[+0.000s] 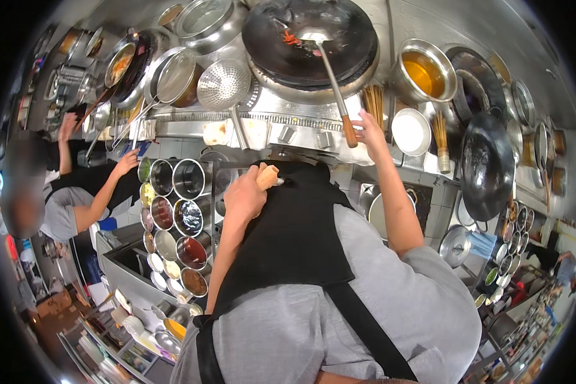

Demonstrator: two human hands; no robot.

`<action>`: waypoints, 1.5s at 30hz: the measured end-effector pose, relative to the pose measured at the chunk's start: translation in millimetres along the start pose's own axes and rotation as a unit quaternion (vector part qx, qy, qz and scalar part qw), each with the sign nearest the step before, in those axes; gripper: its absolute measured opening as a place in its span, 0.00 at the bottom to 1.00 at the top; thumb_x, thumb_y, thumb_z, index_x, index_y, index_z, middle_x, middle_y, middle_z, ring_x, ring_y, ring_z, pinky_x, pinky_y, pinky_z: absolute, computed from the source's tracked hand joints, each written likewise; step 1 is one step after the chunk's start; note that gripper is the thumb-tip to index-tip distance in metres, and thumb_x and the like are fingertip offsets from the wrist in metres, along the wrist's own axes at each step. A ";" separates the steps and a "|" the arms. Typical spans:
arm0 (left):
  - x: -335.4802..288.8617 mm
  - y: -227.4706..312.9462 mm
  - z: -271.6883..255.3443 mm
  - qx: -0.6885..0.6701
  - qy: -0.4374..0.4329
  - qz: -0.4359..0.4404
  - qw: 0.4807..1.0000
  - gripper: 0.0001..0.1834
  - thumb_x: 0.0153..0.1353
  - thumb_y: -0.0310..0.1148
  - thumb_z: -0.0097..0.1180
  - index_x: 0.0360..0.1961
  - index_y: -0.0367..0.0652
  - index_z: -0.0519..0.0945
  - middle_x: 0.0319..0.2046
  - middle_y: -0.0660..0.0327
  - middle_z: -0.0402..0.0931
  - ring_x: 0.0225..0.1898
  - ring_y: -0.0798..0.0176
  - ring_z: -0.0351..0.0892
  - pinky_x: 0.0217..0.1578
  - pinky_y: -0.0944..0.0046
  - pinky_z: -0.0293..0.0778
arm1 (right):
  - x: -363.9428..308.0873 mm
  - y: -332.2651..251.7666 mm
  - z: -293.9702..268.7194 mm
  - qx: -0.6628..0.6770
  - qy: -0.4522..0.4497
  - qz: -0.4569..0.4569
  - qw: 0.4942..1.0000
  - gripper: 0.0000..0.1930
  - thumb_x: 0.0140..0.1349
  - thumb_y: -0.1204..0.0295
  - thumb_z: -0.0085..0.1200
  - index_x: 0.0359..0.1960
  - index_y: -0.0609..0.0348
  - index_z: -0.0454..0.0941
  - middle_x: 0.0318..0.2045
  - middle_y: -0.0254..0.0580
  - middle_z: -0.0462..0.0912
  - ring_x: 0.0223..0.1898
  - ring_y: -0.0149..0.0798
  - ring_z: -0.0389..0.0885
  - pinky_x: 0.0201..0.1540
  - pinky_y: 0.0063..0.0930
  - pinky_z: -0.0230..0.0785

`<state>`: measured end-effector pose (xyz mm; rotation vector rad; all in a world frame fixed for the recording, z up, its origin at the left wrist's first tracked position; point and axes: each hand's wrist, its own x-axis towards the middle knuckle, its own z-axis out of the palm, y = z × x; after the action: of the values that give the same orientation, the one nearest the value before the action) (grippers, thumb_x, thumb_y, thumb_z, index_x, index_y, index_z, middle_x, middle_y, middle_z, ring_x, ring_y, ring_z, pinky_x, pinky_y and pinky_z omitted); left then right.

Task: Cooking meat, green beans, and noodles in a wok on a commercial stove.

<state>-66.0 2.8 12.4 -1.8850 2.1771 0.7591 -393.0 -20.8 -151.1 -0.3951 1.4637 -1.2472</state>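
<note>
Two bare hands: the right hand's [372, 137] fingers are loosely parted beside a long steel spatula [331, 77], its brown wooden handle [349, 131] at their 9 o'clock, contact unclear. Its long axis points toward 11 o'clock, blade in a round black wok [269, 57]. The left hand [243, 197] curls around a rounded, pale tan grip [268, 178].

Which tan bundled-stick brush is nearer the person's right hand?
The left brush, beside the right hand; the other brush is beyond the round white container.
</note>
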 end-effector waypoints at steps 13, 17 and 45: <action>41.2 -28.5 -124.0 -0.508 -0.407 0.386 0.653 0.32 0.48 0.44 0.70 0.51 0.37 0.75 0.41 0.55 0.78 0.43 0.62 0.76 0.46 0.59 0.73 | -93.0 -85.8 46.1 -0.279 -0.098 -0.023 0.955 0.20 0.61 0.71 0.55 0.55 0.61 0.69 0.16 0.31 0.69 0.10 0.27 0.66 0.12 0.26 0.59; 15.6 -55.3 -198.0 -0.337 -0.468 0.749 0.326 0.16 0.60 0.36 0.58 0.41 0.33 0.76 0.45 0.49 0.73 0.36 0.54 0.76 0.31 0.65 0.75 | -61.3 -86.7 53.8 -0.353 -0.057 -0.006 0.934 0.19 0.61 0.71 0.54 0.54 0.59 0.70 0.15 0.31 0.68 0.09 0.28 0.65 0.10 0.26 0.56; 120.3 -9.8 -35.3 -0.146 -0.443 0.404 0.787 0.29 0.48 0.32 0.65 0.54 0.45 0.74 0.44 0.56 0.79 0.45 0.59 0.79 0.51 0.61 0.70 | -51.9 -89.6 41.1 -0.159 -0.028 0.019 0.987 0.18 0.67 0.69 0.50 0.56 0.57 0.69 0.15 0.28 0.66 0.09 0.24 0.61 0.10 0.22 0.54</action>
<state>-72.5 -120.3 -12.8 -0.2842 2.1189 1.7364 -374.4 -33.5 -42.0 -0.6070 1.6177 -0.9653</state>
